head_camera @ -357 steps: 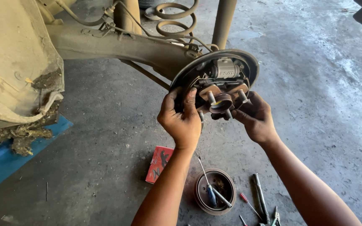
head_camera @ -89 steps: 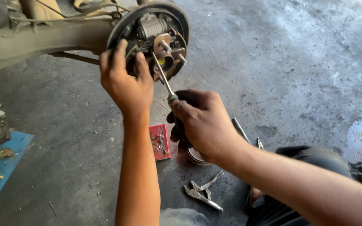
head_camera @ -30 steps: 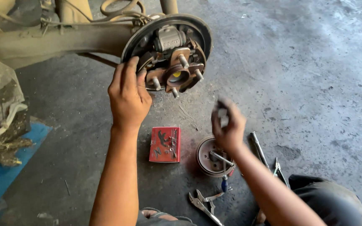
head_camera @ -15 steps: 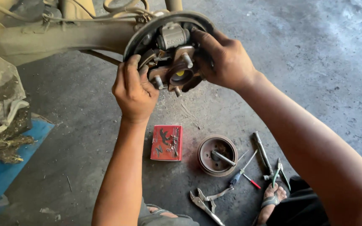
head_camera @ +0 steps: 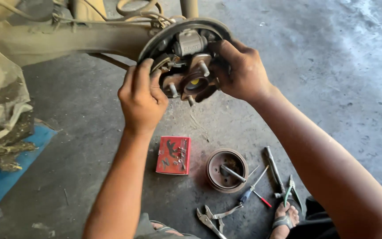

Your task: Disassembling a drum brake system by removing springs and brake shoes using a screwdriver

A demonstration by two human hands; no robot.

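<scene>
Head view, hands [head_camera: 191, 86] on brake assembly [head_camera: 186, 57], tool [head_camera: 233, 173] in drum [head_camera: 227, 170]

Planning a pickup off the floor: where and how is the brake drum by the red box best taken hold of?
Grip the brake drum by its outer rim, coming from above. It lies flat, open side up, so the rim is exposed; a tool rests inside, so avoid the bowl. The red box sits close on one side.

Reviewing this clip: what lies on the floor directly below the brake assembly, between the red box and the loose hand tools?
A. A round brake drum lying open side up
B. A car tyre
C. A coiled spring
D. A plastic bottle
A: a round brake drum lies open side up on the concrete, with the red box to one side and the screwdriver and pliers on the other.
</scene>
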